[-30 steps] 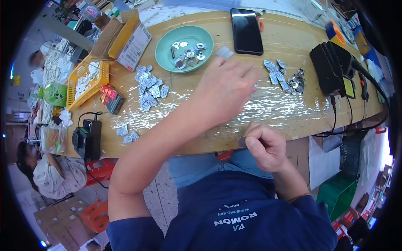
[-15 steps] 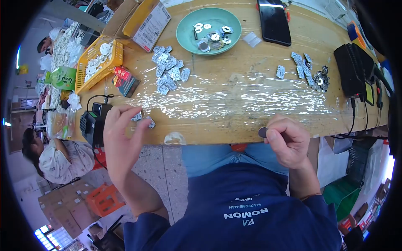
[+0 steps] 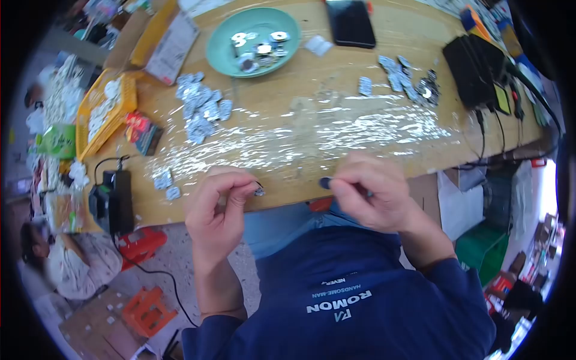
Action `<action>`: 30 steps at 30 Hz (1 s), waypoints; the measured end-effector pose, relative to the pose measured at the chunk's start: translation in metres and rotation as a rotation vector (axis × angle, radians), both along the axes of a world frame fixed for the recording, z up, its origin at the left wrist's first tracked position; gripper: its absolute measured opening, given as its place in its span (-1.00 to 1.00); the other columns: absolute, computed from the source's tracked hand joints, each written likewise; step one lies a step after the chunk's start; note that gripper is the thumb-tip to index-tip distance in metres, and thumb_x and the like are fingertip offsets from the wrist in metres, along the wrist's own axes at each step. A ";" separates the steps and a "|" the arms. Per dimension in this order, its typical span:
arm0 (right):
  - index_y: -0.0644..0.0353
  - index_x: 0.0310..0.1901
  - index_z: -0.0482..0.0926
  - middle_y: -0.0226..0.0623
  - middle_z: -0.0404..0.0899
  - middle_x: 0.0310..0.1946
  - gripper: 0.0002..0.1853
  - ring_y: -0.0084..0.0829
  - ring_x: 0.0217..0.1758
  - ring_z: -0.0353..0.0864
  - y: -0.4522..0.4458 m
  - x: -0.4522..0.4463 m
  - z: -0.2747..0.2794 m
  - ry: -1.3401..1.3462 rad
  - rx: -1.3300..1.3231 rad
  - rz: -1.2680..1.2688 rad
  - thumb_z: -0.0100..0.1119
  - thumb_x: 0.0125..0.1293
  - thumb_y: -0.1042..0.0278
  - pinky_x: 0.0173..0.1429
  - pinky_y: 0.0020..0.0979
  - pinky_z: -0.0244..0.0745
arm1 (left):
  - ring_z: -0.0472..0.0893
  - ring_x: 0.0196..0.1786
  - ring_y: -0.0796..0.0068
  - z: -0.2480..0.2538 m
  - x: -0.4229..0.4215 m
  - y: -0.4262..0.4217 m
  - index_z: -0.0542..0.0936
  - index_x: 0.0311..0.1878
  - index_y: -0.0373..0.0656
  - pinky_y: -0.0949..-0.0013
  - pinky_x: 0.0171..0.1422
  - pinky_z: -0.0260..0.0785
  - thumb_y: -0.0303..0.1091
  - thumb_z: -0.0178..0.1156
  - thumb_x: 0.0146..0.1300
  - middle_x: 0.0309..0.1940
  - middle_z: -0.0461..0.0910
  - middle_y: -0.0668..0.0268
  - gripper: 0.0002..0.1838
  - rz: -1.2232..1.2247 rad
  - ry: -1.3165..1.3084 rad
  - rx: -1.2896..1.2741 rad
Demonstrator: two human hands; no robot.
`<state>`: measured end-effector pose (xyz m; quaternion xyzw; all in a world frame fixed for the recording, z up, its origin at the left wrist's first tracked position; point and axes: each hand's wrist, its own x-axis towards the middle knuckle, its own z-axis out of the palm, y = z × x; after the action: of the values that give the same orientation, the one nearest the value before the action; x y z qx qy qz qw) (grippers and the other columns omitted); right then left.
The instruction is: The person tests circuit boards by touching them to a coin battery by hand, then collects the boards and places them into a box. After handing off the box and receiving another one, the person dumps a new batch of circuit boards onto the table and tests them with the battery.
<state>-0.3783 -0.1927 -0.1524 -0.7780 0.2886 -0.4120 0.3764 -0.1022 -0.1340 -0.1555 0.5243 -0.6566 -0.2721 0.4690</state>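
Note:
My left hand (image 3: pixel 219 207) is closed in a pinch above the table's front edge. At its fingertips is a small silver and dark piece (image 3: pixel 259 191), too blurred to name exactly. My right hand (image 3: pixel 375 192) faces it, thumb and fingers pinching a dark round disc (image 3: pixel 325 182). A gap separates the two hands. Left of my left hand, small silver metal plates (image 3: pixel 162 179) lie on the table. Farther back is a pile of similar plates (image 3: pixel 201 107). More plates (image 3: pixel 396 75) lie at the right beside a cluster of small dark metal parts (image 3: pixel 428 90).
A green plate (image 3: pixel 219 37) holds small parts at the back. Near it lie a phone (image 3: pixel 351 24) and a small clear bag (image 3: pixel 318 45). A yellow basket (image 3: pixel 90 141), cardboard box (image 3: pixel 171 54) and black device (image 3: pixel 114 201) stand left; another black device (image 3: pixel 474 72) stands right. A person sits far left.
My left hand has gone from spread fingers beside the small plates to a pinch, moving right toward my right hand. My right hand keeps the disc. The whole view has shifted.

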 end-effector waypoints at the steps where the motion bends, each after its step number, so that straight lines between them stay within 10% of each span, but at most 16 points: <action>1: 0.32 -0.20 0.64 -0.28 0.64 -0.41 -0.93 -0.43 -0.45 0.58 -0.001 0.003 0.000 0.021 -0.059 0.042 0.34 0.37 0.66 -0.39 -0.40 0.42 | 0.68 -0.10 0.50 -0.004 -0.010 -0.003 0.62 0.00 -0.38 0.47 0.00 0.59 -0.70 0.25 0.48 -0.05 0.68 0.13 -0.89 -0.052 0.088 -0.013; 30: 0.33 -0.16 0.60 -0.23 0.60 -0.38 -0.89 -0.32 -0.37 0.60 -0.012 0.007 -0.005 -0.125 0.173 0.089 0.20 0.60 0.49 -0.27 -0.34 0.48 | 0.73 -0.05 0.47 -0.009 -0.057 -0.020 0.72 0.16 -0.38 0.45 0.00 0.75 -0.75 0.31 0.39 -0.01 0.71 0.10 -0.69 -0.221 0.471 0.092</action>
<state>-0.3712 -0.2044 -0.1569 -0.7273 0.2642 -0.4165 0.4772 -0.1593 -0.1545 -0.1647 0.3925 -0.5697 -0.4657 0.5518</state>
